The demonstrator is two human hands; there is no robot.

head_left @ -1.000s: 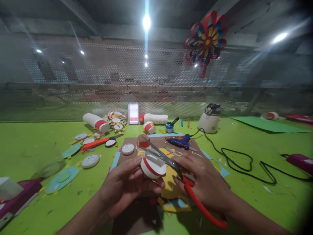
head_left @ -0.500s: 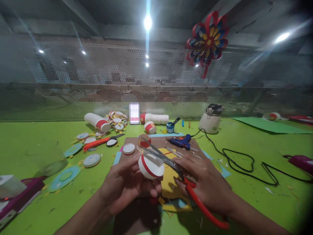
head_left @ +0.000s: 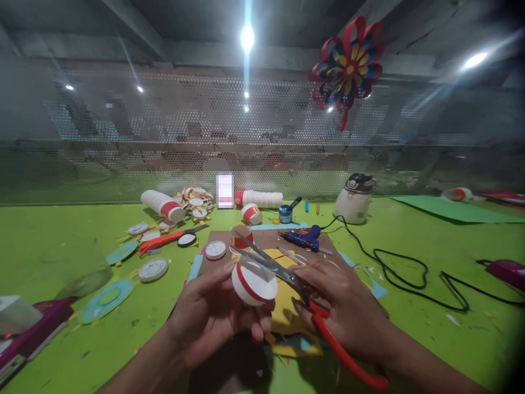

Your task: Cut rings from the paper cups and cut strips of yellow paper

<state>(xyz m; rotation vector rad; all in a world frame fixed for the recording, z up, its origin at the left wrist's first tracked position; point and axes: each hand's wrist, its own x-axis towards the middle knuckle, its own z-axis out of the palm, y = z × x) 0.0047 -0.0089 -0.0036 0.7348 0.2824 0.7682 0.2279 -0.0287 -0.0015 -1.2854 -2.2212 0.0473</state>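
My left hand (head_left: 213, 317) is closed around a white paper cup with a red stripe (head_left: 252, 282), holding it on its side just above the table. My right hand (head_left: 342, 306) grips red-handled scissors (head_left: 295, 295). The open blades reach up and left across the cup's rim. Under both hands lie a brown board (head_left: 270, 241) and yellow paper (head_left: 287, 309).
On the green table (head_left: 410, 306): a blue glue gun (head_left: 303, 238) with a black cord (head_left: 410, 273), a white pot (head_left: 353, 200), an orange cutter (head_left: 164, 241), stacked cups (head_left: 258, 198), several paper discs (head_left: 152, 269), a phone (head_left: 224, 190). A paper flower (head_left: 346, 68) hangs on the mesh screen.
The cup has turned slightly in my left hand and the scissors shifted a little. Both hands stay in place.
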